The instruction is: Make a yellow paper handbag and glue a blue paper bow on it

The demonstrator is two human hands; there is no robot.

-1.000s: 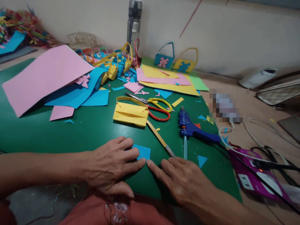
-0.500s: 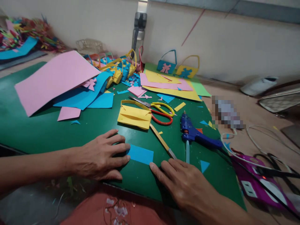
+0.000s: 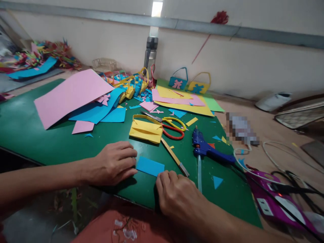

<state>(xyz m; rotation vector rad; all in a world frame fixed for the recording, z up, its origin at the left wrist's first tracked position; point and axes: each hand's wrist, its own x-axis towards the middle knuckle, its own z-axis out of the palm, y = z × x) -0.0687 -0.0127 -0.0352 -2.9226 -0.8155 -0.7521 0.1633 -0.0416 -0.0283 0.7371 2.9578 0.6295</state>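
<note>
A small blue paper rectangle (image 3: 150,166) lies on the green board (image 3: 106,199) between my hands. At its left end is my left hand (image 3: 115,164), palm down, with the fingers curled and drawn together at the paper's edge. My right hand (image 3: 179,194) has its fingers bent in at the lower right corner, where its fingertips are partly hidden. Just beyond the paper sits a folded yellow paper bag (image 3: 146,132) with a strip handle. Scissors with red and yellow handles (image 3: 174,127) lie against the bag. A tan stick-like tool with a metal end (image 3: 174,156) slants toward my right hand.
A blue glue gun (image 3: 211,150) with its glue stick lies to the right. Pink sheet (image 3: 73,96) and blue sheets are at the left. Finished paper bags (image 3: 178,82) lean near the wall. A purple power strip (image 3: 274,199) and cables are at the right edge.
My left hand's spread fingers have curled together at the paper's left edge. My right hand has shifted left, its pointing finger now folded in with the others. The view has tilted up.
</note>
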